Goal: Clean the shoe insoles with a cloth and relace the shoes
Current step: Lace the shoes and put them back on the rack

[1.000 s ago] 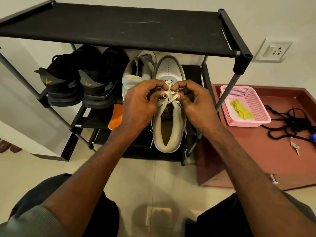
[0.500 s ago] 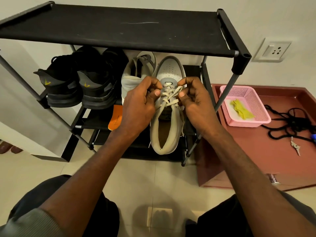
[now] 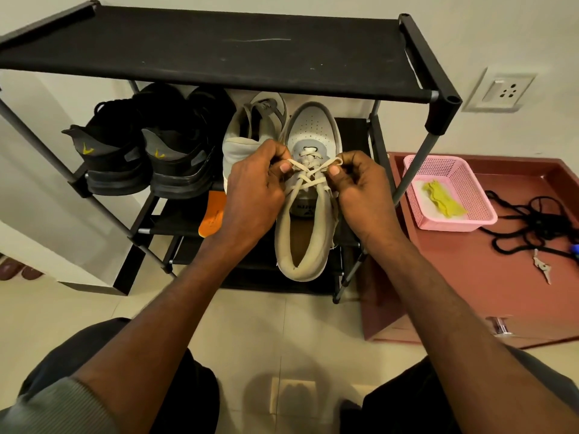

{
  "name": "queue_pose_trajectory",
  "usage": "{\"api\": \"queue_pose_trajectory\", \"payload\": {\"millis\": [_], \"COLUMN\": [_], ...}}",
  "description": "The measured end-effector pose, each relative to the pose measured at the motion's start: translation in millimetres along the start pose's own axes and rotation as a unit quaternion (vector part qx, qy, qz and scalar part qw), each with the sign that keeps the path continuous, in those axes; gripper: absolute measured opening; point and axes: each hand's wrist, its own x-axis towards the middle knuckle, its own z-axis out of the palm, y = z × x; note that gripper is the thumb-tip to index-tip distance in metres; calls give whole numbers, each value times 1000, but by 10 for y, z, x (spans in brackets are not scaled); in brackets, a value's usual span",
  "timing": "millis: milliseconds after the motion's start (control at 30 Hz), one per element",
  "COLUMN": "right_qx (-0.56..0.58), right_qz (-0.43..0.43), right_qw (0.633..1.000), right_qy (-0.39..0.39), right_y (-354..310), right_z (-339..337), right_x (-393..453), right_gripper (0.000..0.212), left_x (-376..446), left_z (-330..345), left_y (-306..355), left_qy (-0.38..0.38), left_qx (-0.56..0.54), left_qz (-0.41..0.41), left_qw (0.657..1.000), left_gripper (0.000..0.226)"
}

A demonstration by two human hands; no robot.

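A beige and white sneaker [image 3: 308, 233] is held in front of the black shoe rack [image 3: 219, 54], toe pointing away from me. Its cream lace [image 3: 308, 173] crosses over the tongue. My left hand [image 3: 253, 192] pinches the left lace end and my right hand [image 3: 360, 192] pinches the right end, both pulled out to the sides. The matching sneaker [image 3: 247, 139] stands on the rack shelf just behind my left hand. An orange insole [image 3: 213, 217] pokes out below the shelf. A yellow cloth [image 3: 443, 200] lies in a pink basket [image 3: 476, 220] to the right.
Two black sneakers [image 3: 141, 151] sit on the left of the shelf. Black laces [image 3: 532, 227] and a key [image 3: 542, 266] lie on a low maroon cabinet top [image 3: 470, 277]. A wall socket [image 3: 504, 90] is on the right. Tiled floor [image 3: 282, 324] lies between my knees.
My hands have drawn apart, pulling the two lace ends outward so the crossings lie flatter over the tongue. The shoe has stayed in about the same place.
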Motion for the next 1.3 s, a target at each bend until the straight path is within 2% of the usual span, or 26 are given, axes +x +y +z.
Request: {"api": "queue_pose_trajectory", "payload": {"millis": [267,367,467,533,633,833,1200,1300], "right_qx": [-10,47,108,108,74,28,43,31], "right_qz": [38,50,63,51,7,-48,-38,-39], "right_qw": [999,998,992,992,995,994,994,995], "right_qy": [-9,0,-14,-31,-63,-98,-90,-81], "right_y": [-18,-33,-56,-53,-53,-13,-40,-62], "right_z": [14,-14,-69,-106,-159,-150,-164,-155], "right_x": [-18,-5,-8,-19,-31,-68,-48,-61], "right_gripper": [17,14,29,32,21,21,28,21], "left_x": [-17,-32,-46,-62,-95,-101,-57,-52], "left_z": [36,18,-52,-95,-118,-120,-113,-85], "left_y": [18,56,89,89,69,58,24,26], "left_qy": [15,17,17,4,-34,-50,-45,-32], "left_qx": [5,-37,-76,-74,-76,-47,-60,-48], "left_qz": [-22,-36,-37,-28,-1,28,41,41], "left_qw": [1000,998,996,997,997,997,996,997], "left_gripper": [14,12,15,17,17,21,20,14]}}
